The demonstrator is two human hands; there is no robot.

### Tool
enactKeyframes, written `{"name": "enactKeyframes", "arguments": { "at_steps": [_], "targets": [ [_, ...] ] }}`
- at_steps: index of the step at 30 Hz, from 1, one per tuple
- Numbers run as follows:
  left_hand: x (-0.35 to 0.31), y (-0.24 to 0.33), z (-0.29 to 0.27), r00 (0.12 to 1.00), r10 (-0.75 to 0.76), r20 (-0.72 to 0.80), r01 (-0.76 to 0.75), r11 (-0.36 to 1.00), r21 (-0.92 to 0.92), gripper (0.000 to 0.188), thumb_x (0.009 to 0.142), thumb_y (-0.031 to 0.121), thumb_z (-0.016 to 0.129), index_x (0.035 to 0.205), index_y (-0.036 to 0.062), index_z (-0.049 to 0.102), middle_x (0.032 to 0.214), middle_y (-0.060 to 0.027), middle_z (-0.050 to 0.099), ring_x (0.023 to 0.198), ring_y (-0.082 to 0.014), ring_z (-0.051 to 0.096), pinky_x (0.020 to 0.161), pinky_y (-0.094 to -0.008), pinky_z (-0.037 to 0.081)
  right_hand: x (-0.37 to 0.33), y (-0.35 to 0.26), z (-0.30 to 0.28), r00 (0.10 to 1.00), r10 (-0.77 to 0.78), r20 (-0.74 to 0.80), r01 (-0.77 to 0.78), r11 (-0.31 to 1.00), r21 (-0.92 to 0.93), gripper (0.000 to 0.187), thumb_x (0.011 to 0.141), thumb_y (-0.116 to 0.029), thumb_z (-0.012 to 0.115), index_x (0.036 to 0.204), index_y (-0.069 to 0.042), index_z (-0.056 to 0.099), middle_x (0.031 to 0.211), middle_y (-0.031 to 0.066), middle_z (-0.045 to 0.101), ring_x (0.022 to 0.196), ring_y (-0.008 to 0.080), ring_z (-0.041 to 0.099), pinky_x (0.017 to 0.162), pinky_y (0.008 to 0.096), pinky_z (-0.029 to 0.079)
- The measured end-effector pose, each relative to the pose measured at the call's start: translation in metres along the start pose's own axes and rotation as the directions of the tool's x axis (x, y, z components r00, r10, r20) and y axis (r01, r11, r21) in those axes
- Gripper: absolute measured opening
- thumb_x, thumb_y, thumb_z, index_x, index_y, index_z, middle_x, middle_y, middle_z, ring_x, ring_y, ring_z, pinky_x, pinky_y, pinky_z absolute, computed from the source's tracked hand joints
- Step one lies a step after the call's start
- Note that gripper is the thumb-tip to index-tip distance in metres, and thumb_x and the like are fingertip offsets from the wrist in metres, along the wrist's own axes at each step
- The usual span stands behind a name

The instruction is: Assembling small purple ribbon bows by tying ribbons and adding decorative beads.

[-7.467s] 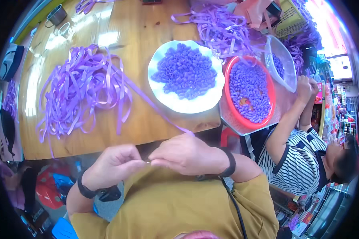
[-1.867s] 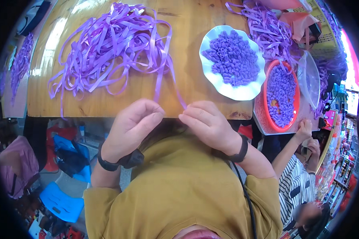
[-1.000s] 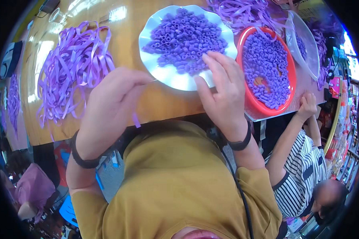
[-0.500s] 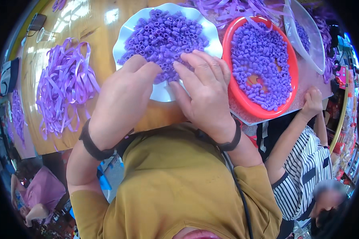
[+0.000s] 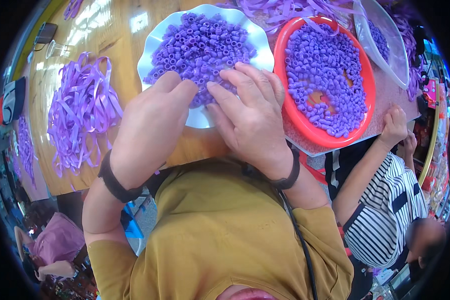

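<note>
A white plate with a scalloped rim (image 5: 146,56) holds a heap of small purple tube-shaped beads (image 5: 205,45). Over its near left side is my left hand (image 5: 157,112), its fingers bent and pinched together. Whatever sits in that pinch is hidden from view. Beside it, my right hand (image 5: 252,107) rests over the near right part of the plate, fingers spread and fingertips among the beads. Its thumb and forefinger are apart, close to the left fingertips. Dark bands circle both wrists.
Purple ribbon loops (image 5: 82,110) lie on the wooden table (image 5: 122,37) at left. To the right stand a red oval tray (image 5: 281,52) of purple beads and a clear container (image 5: 404,60). Another person in a striped top (image 5: 385,220) sits close at right, a hand by the table edge.
The plate and tray sit slightly further left in view. Both my hands keep nearly the same pose over the beads. The person at right has shifted a little.
</note>
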State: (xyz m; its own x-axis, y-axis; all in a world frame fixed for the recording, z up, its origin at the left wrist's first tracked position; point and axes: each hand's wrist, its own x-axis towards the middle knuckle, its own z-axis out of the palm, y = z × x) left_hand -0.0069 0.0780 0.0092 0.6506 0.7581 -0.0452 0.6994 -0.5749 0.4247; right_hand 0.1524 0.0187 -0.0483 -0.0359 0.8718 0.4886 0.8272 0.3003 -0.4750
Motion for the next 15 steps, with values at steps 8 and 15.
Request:
{"name": "enactKeyframes", "arguments": {
  "at_steps": [8,15],
  "targets": [
    [0.0018,0.0046,0.0003,1.0,0.01,-0.005,-0.011,0.999,-0.039,0.026,0.076,-0.003,0.052,0.1,0.0038,0.058,0.081,-0.0143,0.051,0.074,-0.033,0.055,0.063,-0.0385,0.044,0.0011,-0.0003,-0.0002,1.0,0.003,-0.014,-0.003,1.0,0.022,0.026,0.07,-0.015,0.068,0.095,-0.007,0.066,0.103,0.0078,0.059,0.105,0.0269,0.05,0.092,0.0409,0.033],
    [0.0023,0.0002,0.0067,0.999,0.025,-0.035,-0.027,0.997,-0.067,0.026,0.075,-0.006,0.052,0.098,0.0035,0.06,0.081,-0.013,0.053,0.076,-0.0298,0.056,0.065,-0.035,0.045,0.001,-0.0001,-0.0031,1.0,0.008,-0.027,-0.006,0.999,0.047,0.028,0.07,-0.014,0.068,0.096,-0.005,0.065,0.102,0.0089,0.059,0.104,0.0275,0.052,0.091,0.0406,0.034]
  ]
}}
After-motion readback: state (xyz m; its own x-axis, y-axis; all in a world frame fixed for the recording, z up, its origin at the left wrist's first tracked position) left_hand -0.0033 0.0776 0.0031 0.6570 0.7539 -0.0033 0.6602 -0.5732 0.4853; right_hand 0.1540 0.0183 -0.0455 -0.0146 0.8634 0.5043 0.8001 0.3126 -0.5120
